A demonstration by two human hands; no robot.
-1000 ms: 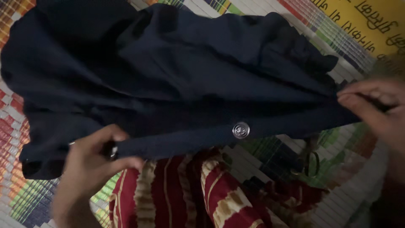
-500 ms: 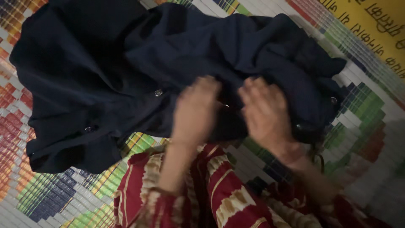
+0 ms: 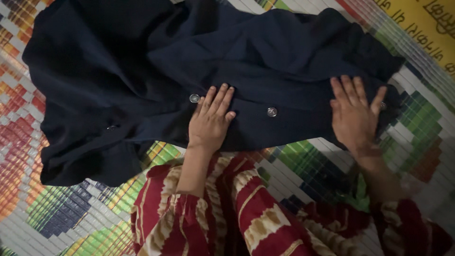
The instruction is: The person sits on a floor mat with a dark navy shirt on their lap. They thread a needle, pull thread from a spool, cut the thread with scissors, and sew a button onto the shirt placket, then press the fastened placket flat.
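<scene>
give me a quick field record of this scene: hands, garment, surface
left hand: flat, palm down on the dark garment, between two silver buttons
right hand: flat, fingers spread, pressing the garment's right end
garment: navy, buttoned, spread out with folds and wrinkles
surface: woven mat with coloured blocks
also in view: red and cream striped sleeves
held items: none, both hands open
</scene>
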